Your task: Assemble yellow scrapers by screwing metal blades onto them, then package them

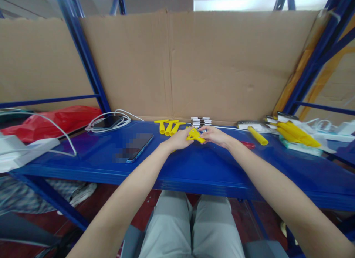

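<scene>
Your left forearm (pixel 130 187) and right forearm (pixel 273 187), both bare, reach forward, angling inward. Left hand (pixel 179 139) and right hand (pixel 215 136) sit close together out front, just apart, fingers curled in, both gripping. Wrists (pixel 166 146) look roughly straight. Exact fingertip placement too small to read.

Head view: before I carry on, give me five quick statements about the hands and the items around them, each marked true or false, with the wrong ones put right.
1. The left hand and the right hand are both at one yellow piece. True.
2. The red bag lies to the right of the right hand. False: the red bag lies far to the left of the left hand.
3. Three yellow T-shaped pieces lie side by side beyond the left hand. True.
4. The right hand holds the blue-edged phone. False: the blue-edged phone lies left of the left hand, untouched.
5. A yellow tube lies to the right of the right hand. True.
</scene>
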A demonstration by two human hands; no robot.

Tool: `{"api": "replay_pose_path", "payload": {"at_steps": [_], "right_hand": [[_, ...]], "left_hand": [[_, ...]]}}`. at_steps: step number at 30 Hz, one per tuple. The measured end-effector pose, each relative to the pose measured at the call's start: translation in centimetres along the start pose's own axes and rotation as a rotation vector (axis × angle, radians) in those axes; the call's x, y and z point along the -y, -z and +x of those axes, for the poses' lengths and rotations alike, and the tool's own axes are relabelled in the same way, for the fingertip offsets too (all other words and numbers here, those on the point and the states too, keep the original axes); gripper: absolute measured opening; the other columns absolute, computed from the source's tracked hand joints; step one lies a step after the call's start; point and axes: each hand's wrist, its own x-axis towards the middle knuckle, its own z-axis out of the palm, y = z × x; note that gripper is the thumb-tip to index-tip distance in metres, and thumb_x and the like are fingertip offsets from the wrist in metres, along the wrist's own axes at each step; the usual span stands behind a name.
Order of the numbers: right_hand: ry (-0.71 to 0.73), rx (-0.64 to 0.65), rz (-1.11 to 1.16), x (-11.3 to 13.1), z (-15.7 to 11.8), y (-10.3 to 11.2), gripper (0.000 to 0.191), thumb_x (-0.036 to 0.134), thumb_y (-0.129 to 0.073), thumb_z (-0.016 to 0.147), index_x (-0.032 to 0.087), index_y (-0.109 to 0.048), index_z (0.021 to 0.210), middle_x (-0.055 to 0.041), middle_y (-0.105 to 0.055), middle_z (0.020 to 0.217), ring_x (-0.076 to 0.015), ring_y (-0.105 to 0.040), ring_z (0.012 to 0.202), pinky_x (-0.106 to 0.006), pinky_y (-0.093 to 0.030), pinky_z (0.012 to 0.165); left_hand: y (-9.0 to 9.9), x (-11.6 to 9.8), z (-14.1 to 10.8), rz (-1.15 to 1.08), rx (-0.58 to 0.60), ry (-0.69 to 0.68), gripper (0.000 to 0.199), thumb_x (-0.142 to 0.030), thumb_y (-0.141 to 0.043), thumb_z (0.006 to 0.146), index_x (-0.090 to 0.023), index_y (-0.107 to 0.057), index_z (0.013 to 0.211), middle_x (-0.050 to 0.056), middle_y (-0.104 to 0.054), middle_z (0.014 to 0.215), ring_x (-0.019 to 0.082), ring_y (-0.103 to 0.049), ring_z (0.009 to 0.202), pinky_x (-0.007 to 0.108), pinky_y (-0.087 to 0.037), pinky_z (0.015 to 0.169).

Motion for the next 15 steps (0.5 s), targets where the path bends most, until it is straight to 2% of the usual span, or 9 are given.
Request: {"api": "replay_pose_path", "payload": {"at_steps": [3, 8, 15], "right_hand": [[-0.013, -0.048, 0.015, 0.3, -0.1, 0.0, 0.03, -0.001, -0.056, 0.07, 0.018, -0.051, 0.092, 0.0016, -0.063, 0.06, -0.0108, -0.059, 0.052, -0.022, -0.048, 0.053], [-0.006, -0.118, 0.012, 0.3, -0.1, 0.6, 0.029, 0.0, -0.058, 0.068, 0.019, -0.052, 0.09, 0.0014, -0.063, 0.063, -0.0119, -0.059, 0.055, -0.024, -0.048, 0.055], [-0.003, -0.113, 0.036, 0.1, 0.1, 1.2, 0.025, 0.002, -0.058, 0.069, 0.019, -0.052, 0.085, 0.0018, -0.062, 0.061, -0.0113, -0.058, 0.055, -0.023, -0.045, 0.052]], "left_hand": [[0.2, -0.4, -0.4, 0.119, 0.016, -0.05, 0.07, -0.021, -0.055, 0.081, -0.019, -0.024, 0.143, 0.016, -0.047, 0.135, 0.027, -0.052, 0.117, 0.04, -0.041, 0.096], [0.6, -1.3, -1.0, 0.221, 0.078, -0.114, 0.065, -0.017, -0.053, 0.082, -0.033, -0.029, 0.14, 0.009, -0.045, 0.135, 0.026, -0.052, 0.116, 0.041, -0.041, 0.095], [0.6, -1.7, -1.2, 0.288, 0.113, -0.142, 0.064, -0.008, -0.045, 0.082, -0.035, -0.032, 0.138, 0.008, -0.037, 0.141, 0.025, -0.055, 0.111, 0.036, -0.047, 0.085]]}}
